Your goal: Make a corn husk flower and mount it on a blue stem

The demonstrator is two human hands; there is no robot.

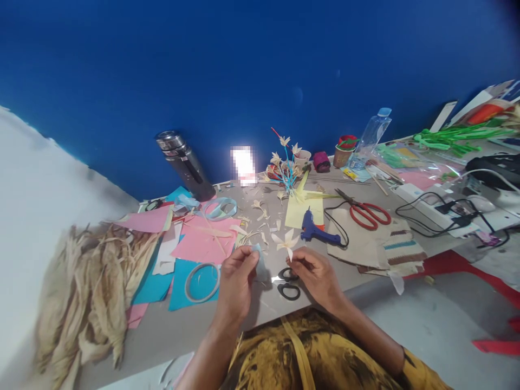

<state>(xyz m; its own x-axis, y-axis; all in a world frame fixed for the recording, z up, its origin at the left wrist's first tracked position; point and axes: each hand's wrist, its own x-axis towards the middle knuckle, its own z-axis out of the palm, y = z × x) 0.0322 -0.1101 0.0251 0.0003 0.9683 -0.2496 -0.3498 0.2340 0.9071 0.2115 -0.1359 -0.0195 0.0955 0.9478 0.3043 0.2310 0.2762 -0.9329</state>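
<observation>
Between the thumb and fingers of my right hand (314, 273) is the base of a cream flower (286, 241) with several pointed petals. My left hand (241, 279) pinches a pale blue strip (260, 264) that hangs down beside the fingers; whether it is paper or ribbon I cannot tell. Just below the flower, the black handles of a pair of scissors (288, 291) lie on the table, their blades hard to make out. A blue glue gun (317, 232) rests right of the flower. Several cream petal pieces (260, 208) are scattered beyond my hands.
Dried corn husks (95, 303) hang over the table's left edge. Nearby are pink paper (203, 238) and a roll of tape (202, 283). At the back stand a dark flask (187, 168) and a plastic bottle (371, 135). Red-handled scissors (368, 214) and a power strip (430, 208) lie right.
</observation>
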